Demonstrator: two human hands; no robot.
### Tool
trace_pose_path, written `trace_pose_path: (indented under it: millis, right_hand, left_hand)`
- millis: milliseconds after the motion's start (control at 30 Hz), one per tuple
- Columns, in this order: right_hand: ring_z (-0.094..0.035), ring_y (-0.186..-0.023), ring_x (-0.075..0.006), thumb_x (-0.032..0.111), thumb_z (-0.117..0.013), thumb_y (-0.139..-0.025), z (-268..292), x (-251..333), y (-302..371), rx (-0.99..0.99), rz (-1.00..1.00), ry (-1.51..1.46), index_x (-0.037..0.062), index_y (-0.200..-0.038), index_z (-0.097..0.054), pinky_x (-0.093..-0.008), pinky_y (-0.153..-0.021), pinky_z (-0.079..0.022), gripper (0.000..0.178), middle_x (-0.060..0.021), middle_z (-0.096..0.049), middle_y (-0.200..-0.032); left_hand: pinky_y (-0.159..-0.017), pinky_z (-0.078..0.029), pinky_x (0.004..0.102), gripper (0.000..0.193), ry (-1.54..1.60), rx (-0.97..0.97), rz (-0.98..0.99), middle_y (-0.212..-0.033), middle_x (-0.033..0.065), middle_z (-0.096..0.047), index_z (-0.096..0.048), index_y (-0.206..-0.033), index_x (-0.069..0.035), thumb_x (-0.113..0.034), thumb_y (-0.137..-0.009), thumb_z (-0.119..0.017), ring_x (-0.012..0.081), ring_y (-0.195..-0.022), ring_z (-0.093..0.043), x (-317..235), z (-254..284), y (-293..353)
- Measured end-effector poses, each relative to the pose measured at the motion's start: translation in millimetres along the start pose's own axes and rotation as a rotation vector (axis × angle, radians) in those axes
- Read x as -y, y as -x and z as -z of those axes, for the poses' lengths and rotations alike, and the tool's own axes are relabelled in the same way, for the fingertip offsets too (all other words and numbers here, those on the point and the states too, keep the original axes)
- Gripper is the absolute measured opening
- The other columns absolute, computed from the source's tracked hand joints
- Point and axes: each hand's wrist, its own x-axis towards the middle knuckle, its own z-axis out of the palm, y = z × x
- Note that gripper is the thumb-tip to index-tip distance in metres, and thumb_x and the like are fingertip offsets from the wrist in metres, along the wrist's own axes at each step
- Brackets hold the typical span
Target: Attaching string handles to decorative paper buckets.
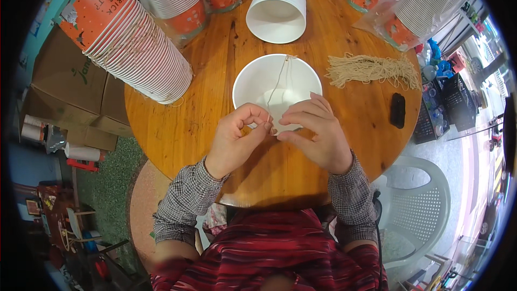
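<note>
A white paper bucket [244,79] stands on the table before me, its open top facing up. A thin beige string [278,81] runs from the bucket's far rim across the opening to its near rim. My left hand [240,136] pinches this string between thumb and index finger at the near rim. Opposite it, my right hand [318,132] curves around the near right rim, with a gap between thumb and index fingertips. A small brownish bit of string shows between the two hands; its exact shape is too small to tell.
Nested white buckets [276,19] lie on their side beyond. A tall stack of orange-patterned buckets [142,48] leans at left; bagged stacks [414,11] stand far right. A beige string bundle [371,70] and a black object [397,110] lie at right. A plastic chair [417,210] stands nearby.
</note>
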Motion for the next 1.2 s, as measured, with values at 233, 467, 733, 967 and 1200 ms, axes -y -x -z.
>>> trace_pose_path:
  millis: [233,467,733,967,1200]
  right_hand:
    - [-0.062,-0.096,-0.0208,0.02,-0.069,-0.083,-0.9,3.9,-6.0,0.132,-0.174,-0.129,0.0079,-0.098,-0.067,-0.0423,-0.107,-0.029,0.02,-0.0043,-0.067,-0.092]
    - [-0.064,-0.084,-0.0217,0.013,-0.067,-0.084,-9.6,0.7,-2.4,0.028,-0.087,-0.078,0.0061,-0.089,-0.066,-0.0409,-0.102,-0.036,0.009,-0.0039,-0.067,-0.08]
    - [-0.061,-0.079,-0.0269,0.0,-0.069,-0.077,-11.4,0.5,-1.4,-0.233,-0.145,-0.122,0.0033,-0.084,-0.063,-0.0392,-0.087,-0.047,0.01,-0.0082,-0.066,-0.079]
    - [-0.056,-0.086,-0.0219,0.007,-0.069,-0.073,-2.3,12.3,-5.9,-0.084,0.206,0.37,0.0091,-0.088,-0.064,-0.0434,-0.096,-0.042,0.017,-0.0028,-0.053,-0.084]
    - [-0.054,-0.084,-0.0248,0.006,-0.07,-0.077,-11.8,17.9,-16.8,-0.084,0.223,0.119,0.0058,-0.087,-0.065,-0.04,-0.086,-0.046,0.012,-0.0044,-0.054,-0.084]
  left_hand:
    - [-0.079,-0.044,0.0214,0.016,-0.027,-0.029,-0.025,-0.083,0.0006,-0.062,-0.052,-0.103,-0.001,0.001,-0.089,-0.059,0.0062,-0.083,-0.058,-1.3,-3.9,1.2]
    - [-0.082,-0.044,0.0244,0.022,-0.077,-0.031,-0.028,-0.084,0.0016,-0.065,-0.052,-0.107,-0.004,0.0,-0.087,-0.061,0.0085,-0.083,-0.059,0.1,-2.8,3.3]
    - [-0.09,-0.041,0.0331,0.028,-0.433,-0.064,-0.152,-0.085,0.0024,-0.066,-0.057,-0.107,-0.006,-0.003,-0.081,-0.069,0.0189,-0.089,-0.061,0.9,8.8,2.9]
    - [-0.076,-0.046,0.0261,0.016,-0.18,-0.139,-0.054,-0.087,0.0014,-0.066,-0.06,-0.102,-0.002,-0.002,-0.086,-0.065,0.0107,-0.078,-0.059,-8.6,8.3,9.2]
    - [-0.065,-0.047,0.0183,0.01,0.372,-0.025,0.151,-0.091,0.0019,-0.065,-0.059,-0.103,0.001,0.0,-0.093,-0.057,0.0051,-0.072,-0.057,-1.7,4.8,8.3]
